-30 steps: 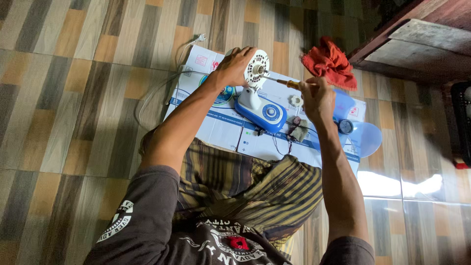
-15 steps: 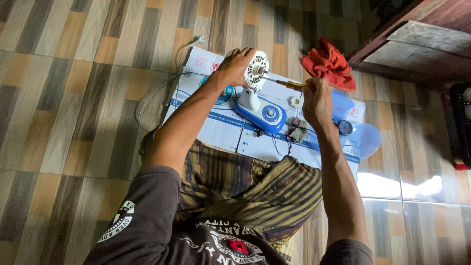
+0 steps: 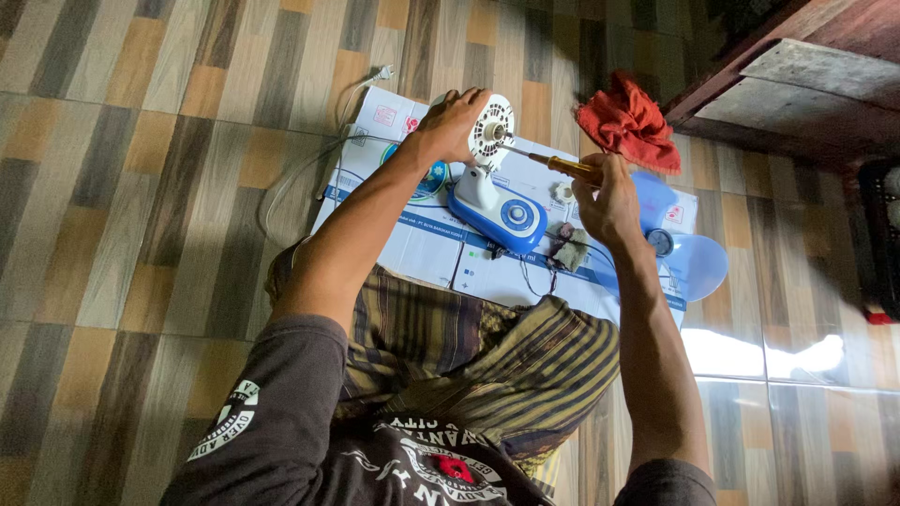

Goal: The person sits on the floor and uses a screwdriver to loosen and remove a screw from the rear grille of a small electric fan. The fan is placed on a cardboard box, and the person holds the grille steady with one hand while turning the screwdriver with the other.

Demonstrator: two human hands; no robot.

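A flattened white cardboard sheet (image 3: pixel 422 245) lay on the floor. On it stood the small fan body (image 3: pixel 492 192), blue oval base with a dial, white neck, round white slotted motor face. The left hand (image 3: pixel 448 124) was curled around that face. Right of the fan, the right hand (image 3: pixel 609 199) was wrapped tight around the yellow-handled screwdriver (image 3: pixel 553 164), tip at the hub. Beyond it lay a red rag (image 3: pixel 630 122).

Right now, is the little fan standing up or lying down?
Standing up. The fan sits on its blue base, the left hand steadies its white motor head, and the right hand holds a screwdriver.
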